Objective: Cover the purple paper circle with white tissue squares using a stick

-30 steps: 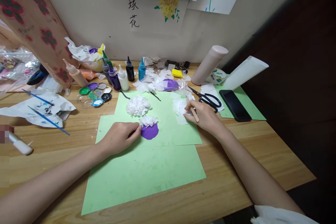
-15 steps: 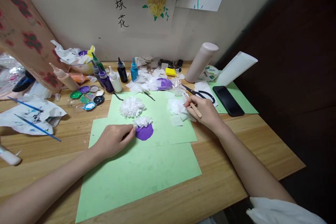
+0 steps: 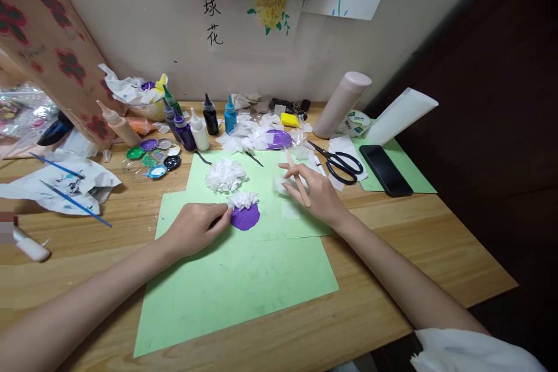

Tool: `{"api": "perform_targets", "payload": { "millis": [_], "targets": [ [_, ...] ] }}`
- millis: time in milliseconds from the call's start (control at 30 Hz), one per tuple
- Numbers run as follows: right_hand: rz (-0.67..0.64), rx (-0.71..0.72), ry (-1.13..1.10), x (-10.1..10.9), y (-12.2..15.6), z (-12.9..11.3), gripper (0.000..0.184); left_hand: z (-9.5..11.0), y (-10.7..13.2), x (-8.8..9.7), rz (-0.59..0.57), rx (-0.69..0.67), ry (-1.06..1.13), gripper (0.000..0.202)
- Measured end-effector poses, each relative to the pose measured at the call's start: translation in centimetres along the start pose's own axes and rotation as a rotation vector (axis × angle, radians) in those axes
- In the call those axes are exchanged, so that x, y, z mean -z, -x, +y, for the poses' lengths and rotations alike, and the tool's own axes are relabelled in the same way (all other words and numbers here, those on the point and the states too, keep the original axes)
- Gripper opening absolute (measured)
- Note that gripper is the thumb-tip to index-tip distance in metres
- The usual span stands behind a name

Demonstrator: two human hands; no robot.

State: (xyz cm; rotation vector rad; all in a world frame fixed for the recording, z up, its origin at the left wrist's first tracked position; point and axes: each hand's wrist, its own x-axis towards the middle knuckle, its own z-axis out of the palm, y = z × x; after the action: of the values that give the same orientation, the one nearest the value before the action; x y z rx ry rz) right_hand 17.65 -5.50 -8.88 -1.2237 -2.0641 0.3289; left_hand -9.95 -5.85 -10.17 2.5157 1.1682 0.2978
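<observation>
My left hand is closed, its thumb and index fingertips at the left edge of a flat purple clay disc. Crumpled white tissue covers the disc's upper part. Just above it on the green paper lies a fluffy white tissue pompom. A wooden craft stick slants through the fingers of my right hand. Near those fingertips is a blurred piece of white tissue; whether they pinch it I cannot make out. A flat tissue square lies under this hand.
Black scissors and a phone lie to the right. Paint bottles and a paint palette stand at the back left, with two blue brushes on crumpled paper. A pinkish bottle leans near the wall.
My right hand has moved left from the tissue pile toward the disc, with the stick still in it. The scissors show more fully. My left hand stays at the disc as the view shifts slightly.
</observation>
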Motion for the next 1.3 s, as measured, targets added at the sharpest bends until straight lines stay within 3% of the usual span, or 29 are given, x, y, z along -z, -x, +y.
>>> {"api": "perform_targets", "payload": {
  "millis": [233, 367, 600, 800, 867, 933, 1033, 1167, 1300],
  "targets": [
    [-0.175, -0.044, 0.059, 0.0, 0.5, 0.4, 0.021, 0.1, -0.1, 0.0, 0.016, -0.017, 0.000, 0.037],
    [-0.242, -0.042, 0.128, 0.2, 0.6, 0.9, 0.017, 0.1, -0.1, 0.0, 0.006, -0.014, 0.004, 0.036],
    [-0.175, -0.063, 0.126, 0.1, 0.6, 1.3, 0.012, 0.0, -0.1, -0.1, 0.007, -0.012, -0.004, 0.036],
    [0.058, -0.057, -0.052, 0.6, 0.7, -0.9, 0.011, -0.1, 0.1, -0.1, 0.100, -0.035, 0.051, 0.036],
    [0.017, -0.070, -0.253, -0.1, 0.8, -2.6, 0.012, -0.1, 0.4, 0.0, 0.171, -0.011, 0.121, 0.031],
    [-0.107, -0.058, -0.435, -1.2, 0.9, -4.2, 0.011, -0.1, 0.6, 0.2, 0.201, -0.003, 0.203, 0.024],
    [-0.201, 0.009, -0.477, -3.3, 0.9, -5.6, 0.013, 0.1, 0.7, 0.4, 0.153, -0.061, 0.260, 0.023],
    [-0.136, -0.034, -0.452, -5.5, 0.5, -5.4, 0.012, 0.3, 0.5, 0.3, 0.136, -0.050, 0.219, 0.017],
    [-0.086, -0.028, -0.379, -6.1, 0.4, -4.8, 0.009, 0.3, 0.4, -0.1, 0.143, 0.016, 0.165, 0.016]
  ]
}}
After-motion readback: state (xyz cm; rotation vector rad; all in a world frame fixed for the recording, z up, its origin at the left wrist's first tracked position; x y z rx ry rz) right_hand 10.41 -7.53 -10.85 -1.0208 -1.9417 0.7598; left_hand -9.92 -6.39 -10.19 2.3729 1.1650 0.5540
